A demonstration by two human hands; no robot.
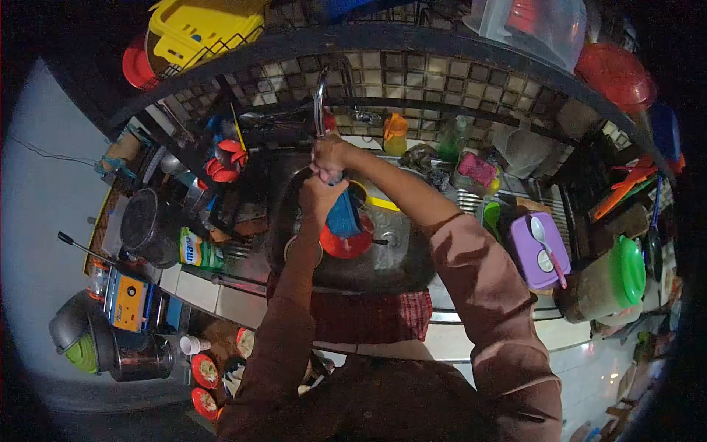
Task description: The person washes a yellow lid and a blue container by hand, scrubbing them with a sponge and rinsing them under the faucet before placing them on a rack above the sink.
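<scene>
Just below the chrome faucet (319,103), a blue plastic cup (342,214) slants over the sink (412,272). My left hand (321,197) is closed round its upper part. Right above, at the mouth of the faucet, my right hand (331,156) is closed over the cup's top end; its fingers are partly hidden. Beneath the cup lies a red bowl (346,246) in the basin. A yellow-handled utensil (383,204) sticks out beside it.
Right of the sink sit a pink sponge (477,169), a purple lid (536,258) with a spoon, and a green-lidded container (604,280). An orange bottle (395,134) stands behind. Left are a green-and-white packet (199,249) and a dark bucket (147,221). A shelf edge (412,43) runs overhead.
</scene>
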